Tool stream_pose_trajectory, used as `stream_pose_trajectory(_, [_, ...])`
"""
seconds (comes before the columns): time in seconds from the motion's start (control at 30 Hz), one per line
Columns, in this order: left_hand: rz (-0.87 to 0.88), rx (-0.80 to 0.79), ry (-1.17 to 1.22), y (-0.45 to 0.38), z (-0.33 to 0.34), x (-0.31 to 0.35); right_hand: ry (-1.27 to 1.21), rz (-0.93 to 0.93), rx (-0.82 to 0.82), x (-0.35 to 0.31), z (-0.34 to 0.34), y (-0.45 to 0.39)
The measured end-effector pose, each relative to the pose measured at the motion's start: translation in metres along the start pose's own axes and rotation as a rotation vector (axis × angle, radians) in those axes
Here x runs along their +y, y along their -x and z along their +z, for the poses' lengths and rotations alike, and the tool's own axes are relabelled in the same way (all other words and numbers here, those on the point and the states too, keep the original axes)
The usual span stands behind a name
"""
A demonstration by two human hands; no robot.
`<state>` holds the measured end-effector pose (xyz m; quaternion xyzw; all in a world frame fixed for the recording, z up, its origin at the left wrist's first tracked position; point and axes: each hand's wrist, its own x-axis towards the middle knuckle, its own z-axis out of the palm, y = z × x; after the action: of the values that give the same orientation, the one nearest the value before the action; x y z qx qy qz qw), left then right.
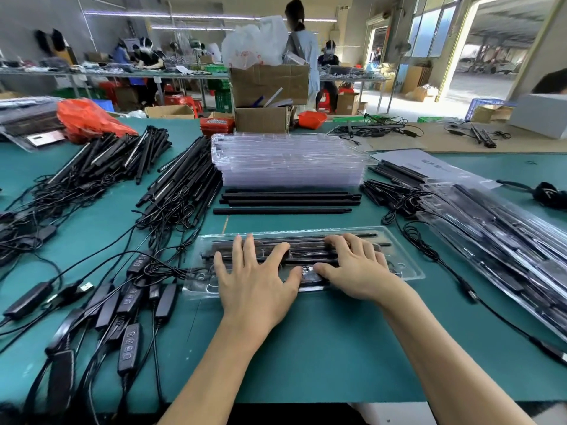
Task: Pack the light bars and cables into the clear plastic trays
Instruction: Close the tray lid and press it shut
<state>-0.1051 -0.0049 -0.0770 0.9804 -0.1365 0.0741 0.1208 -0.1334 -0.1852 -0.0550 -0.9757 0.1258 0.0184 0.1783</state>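
A clear plastic tray (408, 265) lies on the green table in front of me, with black light bars (310, 245) and a cable in it. My left hand (254, 280) presses flat on the tray's left half with fingers spread. My right hand (356, 268) presses on the right half, fingers slightly bent over the bars. Several loose black bars (288, 200) lie just behind the tray. A stack of empty clear trays (288, 161) stands behind them.
Heaps of black bars with tangled cables (181, 191) and inline controllers (129, 302) fill the left side. Packed trays (506, 240) are piled at the right, with a loose cable (454, 271) beside them. Cardboard boxes (267, 96) stand at the back, people beyond.
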Motion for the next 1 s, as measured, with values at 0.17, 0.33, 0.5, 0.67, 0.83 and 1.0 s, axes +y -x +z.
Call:
stream_pose_trajectory(0.17, [0.032,-0.01,-0.07,0.003,0.002,0.001,-0.028,0.026,-0.03,-0.001,-0.003,0.003])
stream_pose_trajectory(0.33, [0.058,-0.036,-0.047,0.004,0.003,-0.001,-0.057,0.094,-0.056,-0.013,-0.02,0.001])
stream_pose_trajectory(0.5, [0.089,0.001,-0.052,0.007,0.005,-0.002,-0.011,0.133,-0.14,-0.027,-0.034,-0.002])
stream_pose_trajectory(0.67, [0.136,-0.007,-0.046,0.011,0.006,0.008,0.076,0.221,-0.151,-0.031,-0.043,-0.005])
stream_pose_trajectory(0.83, [0.114,-0.012,-0.068,0.013,0.006,0.012,0.158,0.232,-0.201,-0.032,-0.047,-0.007])
stream_pose_trajectory(1.0, [0.092,-0.039,-0.086,0.016,0.005,0.013,0.265,0.225,-0.227,-0.041,-0.046,-0.014])
